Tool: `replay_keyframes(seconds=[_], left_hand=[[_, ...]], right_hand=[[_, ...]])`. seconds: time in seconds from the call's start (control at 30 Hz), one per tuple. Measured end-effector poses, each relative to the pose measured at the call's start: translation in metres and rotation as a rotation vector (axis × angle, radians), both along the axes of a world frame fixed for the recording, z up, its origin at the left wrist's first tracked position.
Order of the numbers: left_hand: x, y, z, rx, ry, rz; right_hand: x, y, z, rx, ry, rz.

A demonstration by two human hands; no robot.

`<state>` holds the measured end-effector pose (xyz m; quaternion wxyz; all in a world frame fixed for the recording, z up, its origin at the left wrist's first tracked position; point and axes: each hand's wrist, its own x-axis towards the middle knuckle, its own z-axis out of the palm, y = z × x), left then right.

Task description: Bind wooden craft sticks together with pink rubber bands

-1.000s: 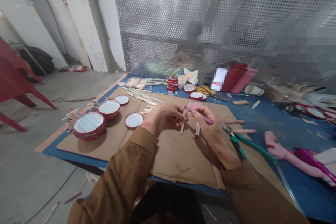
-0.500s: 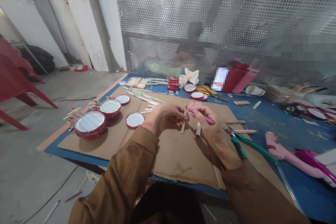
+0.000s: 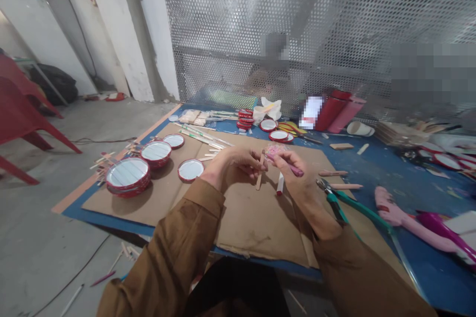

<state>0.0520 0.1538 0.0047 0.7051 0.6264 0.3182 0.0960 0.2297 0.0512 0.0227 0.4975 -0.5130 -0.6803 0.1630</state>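
Note:
In the middle, my left hand (image 3: 245,161) pinches a flat wooden craft stick (image 3: 259,180), whose lower end points toward me. My right hand (image 3: 297,178) is closed around a slim purple pen-like tool (image 3: 297,172); its tip is close to the stick's upper part, and I cannot tell whether they touch. Beneath my hands lies a cardboard sheet (image 3: 256,228). Between the hands rests a white stick-like piece with a red end (image 3: 280,184). Behind my right hand, a clear bag with pink bits (image 3: 277,149) is partly hidden.
Stacked red-rimmed round tins (image 3: 127,176) stand at left, near a single round lid (image 3: 191,170). Green-handled pliers (image 3: 336,203) and a pink glue gun (image 3: 396,208) lie at right. A red bottle (image 3: 332,109) leans against the perforated metal panel (image 3: 223,25).
Hardly anything differs. Both hands keep their grips in nearly the same place, and the view has shifted slightly.

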Motion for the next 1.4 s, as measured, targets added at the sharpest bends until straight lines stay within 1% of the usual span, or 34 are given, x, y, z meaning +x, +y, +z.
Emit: replay_keyframes(seconds=[0.17,0.27,0.47,0.63,0.77,0.87,1.4], left_hand=[[-0.0005,0.0004,0.0004,-0.014,-0.012,-0.009],[-0.0007,0.0000,0.0011,-0.011,-0.022,-0.017],[0.0000,-0.0023,0.0029,-0.007,0.007,0.010],[0.0004,-0.0039,0.0054,-0.005,0.032,0.022],[0.0009,-0.0032,0.0051,0.010,0.026,0.019],[0.0010,-0.0018,0.0034,0.025,0.038,0.019],[0.0019,-0.0021,0.0037,0.001,0.023,0.009]], right_hand=[[-0.0009,-0.0005,0.0015,-0.002,0.012,-0.012],[-0.0011,-0.0001,0.0014,-0.007,0.014,0.006],[0.0005,0.0012,-0.0002,-0.009,0.034,0.010],[0.0012,0.0029,-0.0034,0.029,0.070,-0.015],[-0.0002,0.0022,-0.0033,-0.006,0.032,0.022],[-0.0008,0.0020,-0.0030,-0.001,0.048,0.045],[0.0006,0.0005,0.0002,-0.003,0.012,0.025]])
